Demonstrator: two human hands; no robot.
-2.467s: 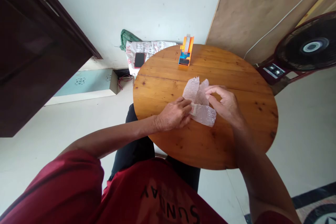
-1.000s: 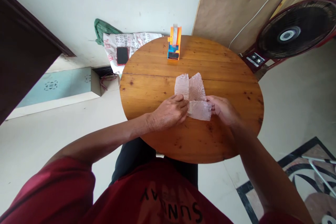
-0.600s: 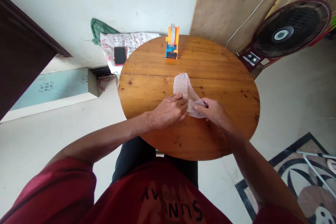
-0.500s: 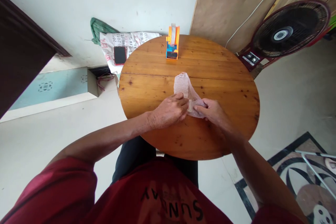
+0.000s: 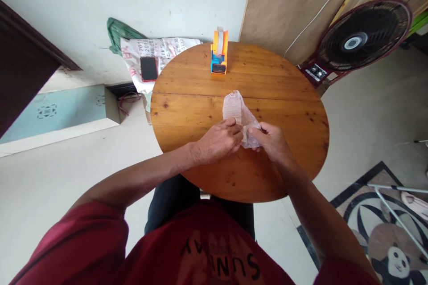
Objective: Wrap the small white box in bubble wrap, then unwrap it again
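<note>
Head view, looking down on a round wooden counter (image 5: 287, 98). Bubble wrap (image 5: 238, 111) lying near the middle of it, folded up into a sort of pointed shape, far end sticking out toward the tape dispenser (image 5: 219, 51). Left hand (image 5: 219, 140) pressed down on the near left edge of the wrap, fingers curled over it, grip clenched on the plastic. Right hand (image 5: 272, 142) coming in from the other side, thumb and fingers pinched on the wrap's near right corner, so grasping it too. Hands nearly touching each other, with just a strip of wrap showing between them. Dispenser orange with a blue part, standing at the far edge of the counter, well apart from the hands. Off the counter on the left: a printed sack (image 5: 157, 53) on the floor with a dark phone (image 5: 149, 68) lying on it, something green (image 5: 118, 35) bunched behind it. Fan (image 5: 363, 40) on the floor to the right, patterned rug (image 5: 377, 231) lower right. Red shirt (image 5: 187, 249) filling the bottom.
</note>
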